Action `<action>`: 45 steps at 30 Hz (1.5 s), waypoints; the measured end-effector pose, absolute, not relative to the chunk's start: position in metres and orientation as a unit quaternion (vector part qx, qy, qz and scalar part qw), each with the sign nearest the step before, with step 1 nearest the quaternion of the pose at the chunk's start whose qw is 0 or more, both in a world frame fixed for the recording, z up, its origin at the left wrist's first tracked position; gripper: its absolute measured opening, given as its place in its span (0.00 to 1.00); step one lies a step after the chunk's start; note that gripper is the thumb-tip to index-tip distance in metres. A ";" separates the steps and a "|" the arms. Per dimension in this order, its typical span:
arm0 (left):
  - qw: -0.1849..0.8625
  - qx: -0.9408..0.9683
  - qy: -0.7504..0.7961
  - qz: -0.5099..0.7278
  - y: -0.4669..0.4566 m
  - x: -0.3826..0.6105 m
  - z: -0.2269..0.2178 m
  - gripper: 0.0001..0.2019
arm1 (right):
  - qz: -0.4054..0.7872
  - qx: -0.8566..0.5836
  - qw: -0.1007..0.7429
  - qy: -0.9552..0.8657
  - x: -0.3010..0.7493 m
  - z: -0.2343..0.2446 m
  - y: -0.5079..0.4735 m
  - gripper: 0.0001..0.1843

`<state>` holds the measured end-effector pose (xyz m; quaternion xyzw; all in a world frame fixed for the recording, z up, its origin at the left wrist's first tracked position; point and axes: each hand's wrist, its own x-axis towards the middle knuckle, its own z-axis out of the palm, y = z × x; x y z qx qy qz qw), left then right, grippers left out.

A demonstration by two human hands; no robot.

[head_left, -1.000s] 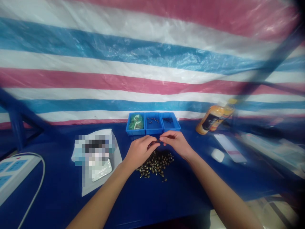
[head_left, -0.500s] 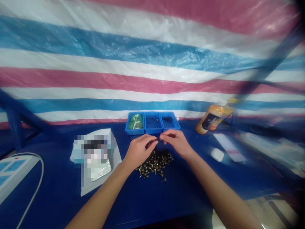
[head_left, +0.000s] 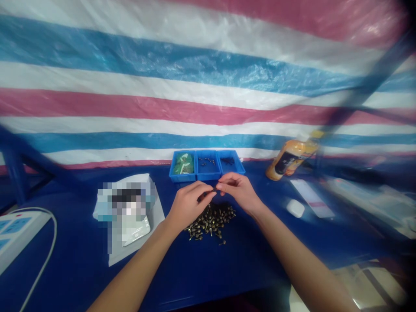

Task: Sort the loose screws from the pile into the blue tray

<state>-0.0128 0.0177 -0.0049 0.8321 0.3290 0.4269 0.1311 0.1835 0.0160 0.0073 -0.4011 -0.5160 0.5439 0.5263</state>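
Seemingly a dark bit [head_left: 215, 189] tight in both hands' [head_left: 189, 203] [head_left: 241, 193] fingertips [head_left: 221, 186], hardware pile [head_left: 212, 224] partly hidden, blue trays [head_left: 208, 177] beyond.

orange bottles [head_left: 286, 162] near striped sheet [head_left: 208, 104] | white case [head_left: 295, 208] beside pale flat slab [head_left: 312, 198] | power strip [head_left: 19, 232] far left

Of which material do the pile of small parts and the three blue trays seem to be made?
Pile of small parts: probably metal, brassy to dark, with small bright glints. Blue trays: likely plastic, smooth, with one even colour; the gloss is hard to judge.
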 end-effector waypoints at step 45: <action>0.111 0.816 0.358 0.439 0.023 -0.015 -0.016 0.12 | 0.530 -0.435 0.486 -0.542 0.179 0.008 0.011 0.13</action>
